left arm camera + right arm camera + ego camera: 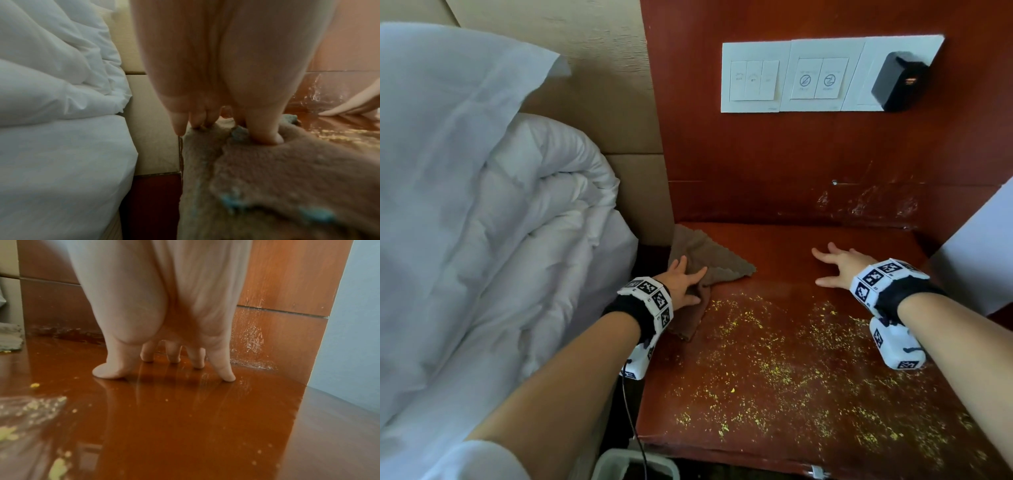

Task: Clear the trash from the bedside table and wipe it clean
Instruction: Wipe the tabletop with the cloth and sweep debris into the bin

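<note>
The reddish-brown bedside table is strewn with fine yellow crumbs over its middle and front. A brown cloth lies at the table's back left corner. My left hand presses flat on the cloth with straight, spread fingers; the left wrist view shows the thumb and fingertips sunk into the cloth. My right hand rests open on the bare table at the back right, its spread fingertips touching the glossy table top. It holds nothing.
A white duvet on the bed lies to the left. The wooden back panel carries a switch plate and a black charger. A white wall bounds the right side. A bin rim shows below the table's front left.
</note>
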Tool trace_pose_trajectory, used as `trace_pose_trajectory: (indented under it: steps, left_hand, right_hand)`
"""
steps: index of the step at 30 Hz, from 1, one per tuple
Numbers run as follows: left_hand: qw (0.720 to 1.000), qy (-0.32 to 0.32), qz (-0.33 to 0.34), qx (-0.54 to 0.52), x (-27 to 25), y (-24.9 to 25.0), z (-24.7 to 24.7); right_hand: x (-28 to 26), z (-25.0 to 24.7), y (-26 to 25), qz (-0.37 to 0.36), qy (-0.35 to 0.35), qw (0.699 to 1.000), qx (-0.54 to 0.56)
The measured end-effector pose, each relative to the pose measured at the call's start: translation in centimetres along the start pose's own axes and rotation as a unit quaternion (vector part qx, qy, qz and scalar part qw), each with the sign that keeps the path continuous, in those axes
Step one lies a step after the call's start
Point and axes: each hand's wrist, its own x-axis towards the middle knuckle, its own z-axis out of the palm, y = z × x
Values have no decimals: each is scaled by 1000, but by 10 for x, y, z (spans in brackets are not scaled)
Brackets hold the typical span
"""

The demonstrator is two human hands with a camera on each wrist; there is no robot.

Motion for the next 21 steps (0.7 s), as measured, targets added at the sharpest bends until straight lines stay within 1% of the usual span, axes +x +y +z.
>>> trace_pose_trajectory:
  steps: [12,16,21]
  left_hand:
    - [1000,-3,4,13,44,8,-30]
    - [1000,5,2,28,45,9,-31]
    - [999,10,15,32,34,10,-24]
  right_hand:
    - [6,0,4,1,0,1000,3]
    - [6,0,3,0,4,1000,3]
    - [3,-1,1,0,3,1000,-4]
